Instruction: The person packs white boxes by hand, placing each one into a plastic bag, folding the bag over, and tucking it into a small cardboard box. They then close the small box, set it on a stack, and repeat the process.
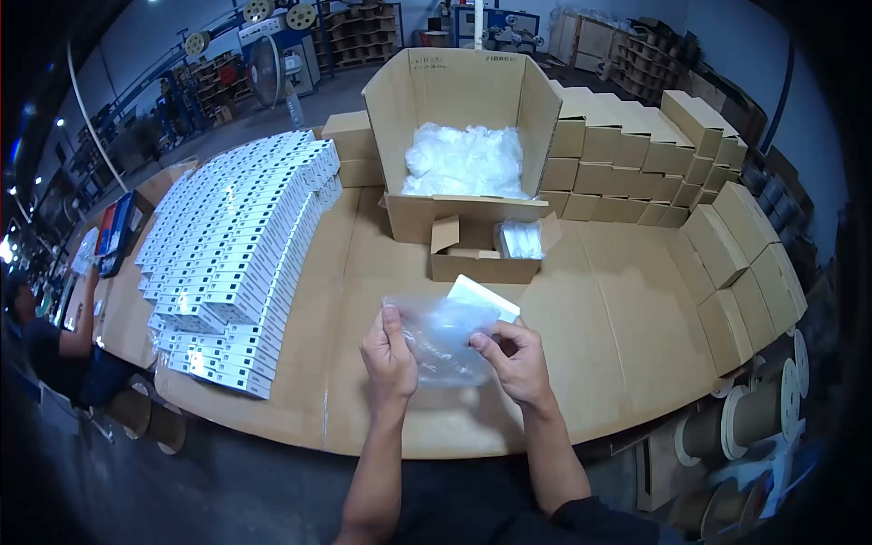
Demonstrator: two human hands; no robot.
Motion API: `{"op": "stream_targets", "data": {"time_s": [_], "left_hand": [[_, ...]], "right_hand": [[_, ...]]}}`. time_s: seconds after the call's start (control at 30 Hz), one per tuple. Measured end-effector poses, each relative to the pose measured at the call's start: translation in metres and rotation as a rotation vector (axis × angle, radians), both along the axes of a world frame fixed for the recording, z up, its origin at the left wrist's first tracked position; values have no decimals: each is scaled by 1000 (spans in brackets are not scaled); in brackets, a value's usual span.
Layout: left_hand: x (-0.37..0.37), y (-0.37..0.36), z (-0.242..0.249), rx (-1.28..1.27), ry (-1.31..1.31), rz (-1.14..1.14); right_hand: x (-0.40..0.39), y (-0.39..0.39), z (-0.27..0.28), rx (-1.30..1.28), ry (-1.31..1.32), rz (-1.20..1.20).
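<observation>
Clear plastic bag [447, 343] is up off the desk [618, 336], strung between both hands, just in front of the torso side of the small brown carton [481, 270]. L hand [389, 359] grip: thumb vs fingers, pinched on the bag's L edge. R hand [520, 363] grip: thumb + fingers pinched on the R edge. So both grips are on the bag, neither free. Key relation, IMO: bag vs flat white piece [489, 298]. White piece sits behind the bag's upper R part, just beyond the R grip, on the far side from the wearer; R hand is clearly nearer, L hand well apart from it. Its lower R corner is right at the R fingers; can't tell if they hold it too or only overlap it in view. Its visible long edge runs diag., upper L to lower R, upper L corner pointing fwd toward the small brown carton; lower part is masked by bag + R hand, so full length n/a. Bag: long axis approx L-R, hand to hand, w/ the lower edge sagging a bit below the grips. Upper L part is blurry, and can't tell which edge is the mouth, so bag pointing dir is TBD. White piece's diag. isn't lined up w/ the bag's L-R axis, so angle is prob. what matters most here.
</observation>
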State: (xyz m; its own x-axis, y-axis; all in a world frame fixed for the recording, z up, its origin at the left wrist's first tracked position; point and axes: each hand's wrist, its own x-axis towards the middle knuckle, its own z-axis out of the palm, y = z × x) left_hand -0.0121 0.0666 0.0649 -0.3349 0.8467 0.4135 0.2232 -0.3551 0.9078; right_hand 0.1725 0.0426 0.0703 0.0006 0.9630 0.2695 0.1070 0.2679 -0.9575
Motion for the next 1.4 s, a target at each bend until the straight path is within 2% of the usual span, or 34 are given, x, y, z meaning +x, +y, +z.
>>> {"op": "stream_targets", "data": {"time_s": [0.03, 0.13, 0.17, 0.23, 0.27, 0.37, 0.57, 0.67, 0.8, 0.9, 1.1, 1.27, 1.37, 1.4], "left_hand": [[-3, -4, 2, -74, 27, 0], [-5, -12, 14, 216, 238, 267], [-8, -16, 14, 287, 346, 240], [-18, -26, 14, 425, 562, 179], [-15, -28, 19, 446, 589, 124], [-6, -29, 35, 422, 700, -12], [2, -19, 24, 428, 663, -102], [2, -16, 10, 429, 557, -117], [5, -14, 7, 392, 514, -118], [10, -14, 16, 426, 603, -94], [9, -10, 10, 407, 593, -141], [4, -11, 8, 378, 683, -316], [-5, -10, 6, 263, 766, -405], [-7, -8, 6, 217, 789, -424]], "right_hand": [[-3, -4, 0, -1, -70, -54], [-13, -14, -3, 42, 41, -173], [-14, -15, -6, 62, 70, -193], [-10, -15, -16, 159, -85, -185], [-8, -17, -20, 206, -164, -178], [-11, -21, -19, 145, -152, -186], [-10, -18, -26, 223, -165, -170], [-13, -22, -25, 80, -57, -219], [-11, -22, -25, 52, -73, -217], [-11, -22, -31, 52, -64, -219], [-11, -20, -35, 62, -77, -218], [-4, -22, -25, -88, -204, -245], [3, -21, -31, 0, -246, -173], [4, -25, -24, -62, -278, -165]]}}
